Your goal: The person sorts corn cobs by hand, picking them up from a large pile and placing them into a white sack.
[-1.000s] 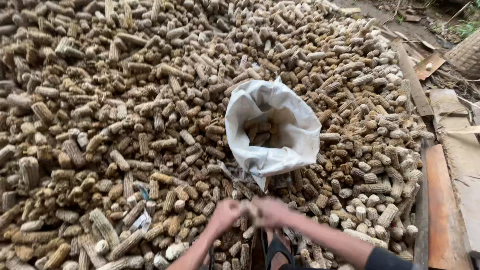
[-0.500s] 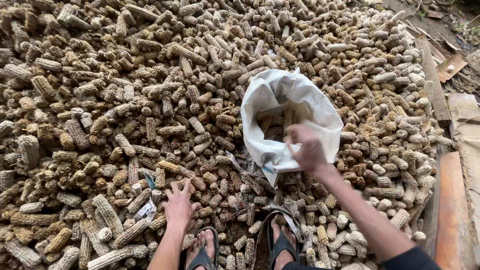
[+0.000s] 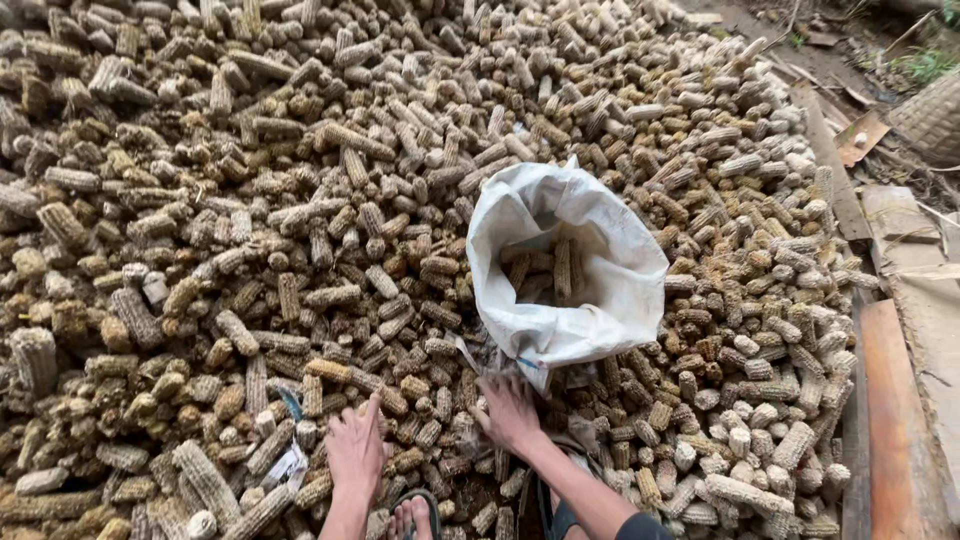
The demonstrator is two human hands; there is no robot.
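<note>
A huge heap of dry brown corn cobs [image 3: 300, 220] covers the ground. An open white woven sack [image 3: 600, 300] stands in the heap, with several cobs inside it. My left hand [image 3: 355, 445] lies palm down on the cobs near my feet, fingers closing over some. Just below the sack's front edge, my right hand [image 3: 508, 410] reaches into the cobs, fingers spread and curled among them. Whether either hand has a cob gripped is not clear. My feet in sandals [image 3: 420, 515] show at the bottom.
Wooden planks [image 3: 895, 400] and boards border the heap on the right. A woven basket [image 3: 930, 115] sits at the top right by bare soil and debris. A scrap of white plastic [image 3: 290, 465] lies among the cobs left of my left hand.
My right hand has dropped from the sack's mouth down to the cobs in front of it. My left hand has stayed on the cobs near my feet.
</note>
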